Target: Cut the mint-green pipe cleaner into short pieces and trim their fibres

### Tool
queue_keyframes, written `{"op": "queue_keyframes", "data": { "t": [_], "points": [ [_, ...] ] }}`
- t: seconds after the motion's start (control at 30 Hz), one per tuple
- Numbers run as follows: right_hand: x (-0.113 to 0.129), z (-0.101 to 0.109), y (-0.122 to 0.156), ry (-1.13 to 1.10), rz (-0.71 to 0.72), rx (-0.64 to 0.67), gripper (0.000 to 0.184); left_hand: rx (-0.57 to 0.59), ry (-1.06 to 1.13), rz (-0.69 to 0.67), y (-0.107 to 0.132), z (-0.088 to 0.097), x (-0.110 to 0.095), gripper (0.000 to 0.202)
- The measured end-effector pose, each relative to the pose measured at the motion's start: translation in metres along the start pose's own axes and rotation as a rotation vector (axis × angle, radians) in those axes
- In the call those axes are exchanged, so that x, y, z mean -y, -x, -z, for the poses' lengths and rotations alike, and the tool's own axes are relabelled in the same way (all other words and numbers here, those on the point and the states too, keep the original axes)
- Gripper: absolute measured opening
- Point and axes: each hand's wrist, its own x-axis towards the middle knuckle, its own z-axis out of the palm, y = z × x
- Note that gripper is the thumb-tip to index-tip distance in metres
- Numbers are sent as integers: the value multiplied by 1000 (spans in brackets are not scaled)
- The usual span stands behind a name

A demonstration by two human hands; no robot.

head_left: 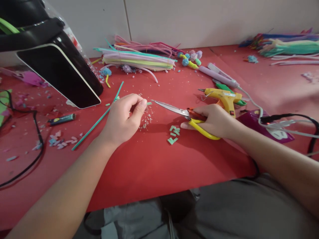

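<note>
My left hand [126,116] pinches a short piece of green pipe cleaner [149,103] between thumb and fingers. In my right hand [211,121] is a pair of scissors [171,108] with yellow and orange handles. Their blades look nearly closed and point left, the tips close to the pinched piece. Below the blades lie several cut green bits [173,134] on the red table. Fine pale clippings [146,121] are scattered between my hands. A long green pipe cleaner [96,122] lies slanting beside and partly behind my left hand.
A phone [61,74] leans on a black tumbler [93,78] at left. Bundled pipe cleaners [139,59] lie at the back. A yellow glue gun [224,96], a lilac hair-straightener-like tool [219,75] and a purple packet [265,126] with cables are at right. A black cord [37,132] runs along the left.
</note>
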Motion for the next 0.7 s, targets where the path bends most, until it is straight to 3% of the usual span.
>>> {"op": "queue_keyframes", "data": {
  "t": [0.7],
  "points": [
    [-3,-2,-1,-15,2,0,69,10,33,-36,-1,-2,1,28]
  ]
}}
